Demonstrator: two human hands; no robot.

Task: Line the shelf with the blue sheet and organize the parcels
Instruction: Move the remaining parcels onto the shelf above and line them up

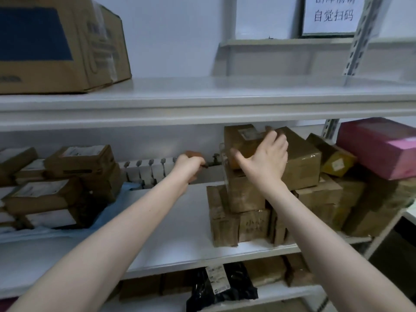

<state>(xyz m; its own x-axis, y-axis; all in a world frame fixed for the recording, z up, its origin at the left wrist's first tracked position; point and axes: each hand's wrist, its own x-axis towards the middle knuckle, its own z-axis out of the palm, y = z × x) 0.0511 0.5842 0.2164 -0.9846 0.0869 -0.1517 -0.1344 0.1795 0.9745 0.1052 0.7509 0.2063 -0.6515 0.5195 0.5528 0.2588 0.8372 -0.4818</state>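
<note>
Touching the top brown parcel (243,140) on the right pile with a wide-spread right hand (266,158), reaching the curled left hand (189,164) to the back of the shelf (180,221), can't tell if holding anything, with the blue sheet (112,206) lying left, nearer that left hand.

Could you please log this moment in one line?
left hand: curled at shelf back, grip unclear | right hand: on top parcel | blue sheet: under left parcels

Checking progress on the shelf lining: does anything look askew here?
Yes. The blue sheet lies rumpled under the left parcels and stops short of the right pile, which sits tilted and crooked.
</note>
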